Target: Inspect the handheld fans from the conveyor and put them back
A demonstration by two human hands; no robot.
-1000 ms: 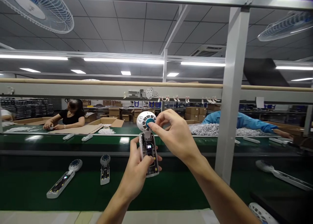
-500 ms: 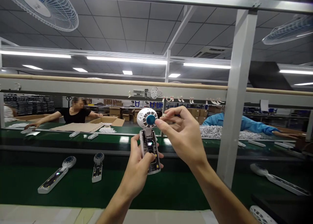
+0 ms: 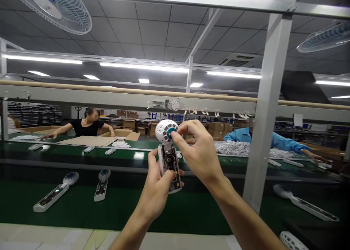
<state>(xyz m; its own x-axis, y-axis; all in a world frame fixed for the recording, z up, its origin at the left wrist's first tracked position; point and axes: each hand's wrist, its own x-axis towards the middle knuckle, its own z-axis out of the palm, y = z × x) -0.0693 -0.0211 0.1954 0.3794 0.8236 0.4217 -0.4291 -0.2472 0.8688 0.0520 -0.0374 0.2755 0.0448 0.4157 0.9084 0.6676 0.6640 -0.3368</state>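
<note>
Green conveyor [image 3: 115, 206] under us, fan [image 3: 168, 151] held above it. Left hand [image 3: 154, 197] closed round clear body [image 3: 170, 162]; right hand [image 3: 199, 151] pinching narrow on teal hub [image 3: 171, 133]. Light, stiff plastic; thin grille [image 3: 161, 129] likely fragile: take by body.

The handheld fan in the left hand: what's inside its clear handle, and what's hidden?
Through the clear handle of the handheld fan, a dark circuit board with small components shows. The left hand covers the handle's lower part, so whatever lies there cannot be seen.
</note>
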